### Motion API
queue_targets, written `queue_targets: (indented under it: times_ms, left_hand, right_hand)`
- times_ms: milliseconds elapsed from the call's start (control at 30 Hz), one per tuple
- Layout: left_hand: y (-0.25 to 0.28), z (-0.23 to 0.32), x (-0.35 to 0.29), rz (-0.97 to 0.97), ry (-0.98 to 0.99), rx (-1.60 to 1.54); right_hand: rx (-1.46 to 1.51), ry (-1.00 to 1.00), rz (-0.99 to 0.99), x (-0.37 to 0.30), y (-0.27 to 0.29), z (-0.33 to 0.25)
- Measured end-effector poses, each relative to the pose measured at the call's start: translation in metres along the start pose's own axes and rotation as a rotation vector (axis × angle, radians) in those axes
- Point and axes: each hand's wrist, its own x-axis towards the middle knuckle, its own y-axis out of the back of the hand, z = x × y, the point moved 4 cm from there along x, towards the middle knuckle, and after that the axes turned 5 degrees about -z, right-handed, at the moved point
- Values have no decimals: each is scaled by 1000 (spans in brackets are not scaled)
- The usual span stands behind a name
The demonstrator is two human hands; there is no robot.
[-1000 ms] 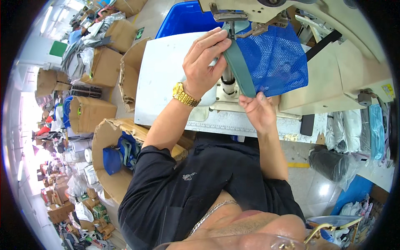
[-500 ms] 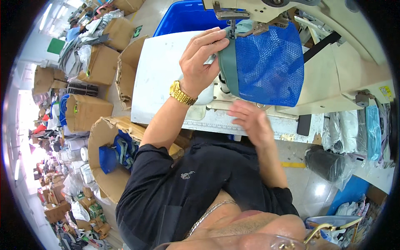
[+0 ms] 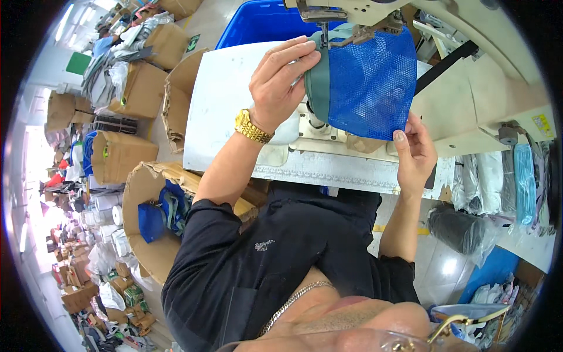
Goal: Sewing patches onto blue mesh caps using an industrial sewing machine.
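A blue mesh fabric piece with a grey-green band along its left side lies under the sewing machine's presser foot. My left hand grips the band's left edge, fingertips close beside the foot; its thumb is partly hidden. At the mesh's lower right corner, my right hand pinches the edge between thumb and fingers. The sewing machine spans the top and right, its narrow base below the fabric.
A white worktable extends left of the machine, with a blue bin behind it. Beside my left arm stands an open cardboard box holding blue fabric pieces. Plastic-wrapped bundles sit at the right.
My right hand has moved right and up from the band's lower end to the mesh's lower right corner and taken hold there. The mesh has swung slightly left; my left hand has barely shifted.
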Motion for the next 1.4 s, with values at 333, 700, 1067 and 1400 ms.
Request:
queue_targets:
  times_ms: [333,700,1067,1400]
  left_hand:
    - [5,0,-2,-49,-40,44]
    - [6,-2,4,-71,-35,0]
    - [3,-6,1,-47,-37,-19]
    - [4,-10,-1,-72,-50,-20]
  right_hand:
    - [-190,72,25,-7,-13,-16]
    - [-16,59,-26,-17,-16,-25]
    - [52,59,-19,-9,-16,-30]
    - [44,71,-30,-7,-18,-37]
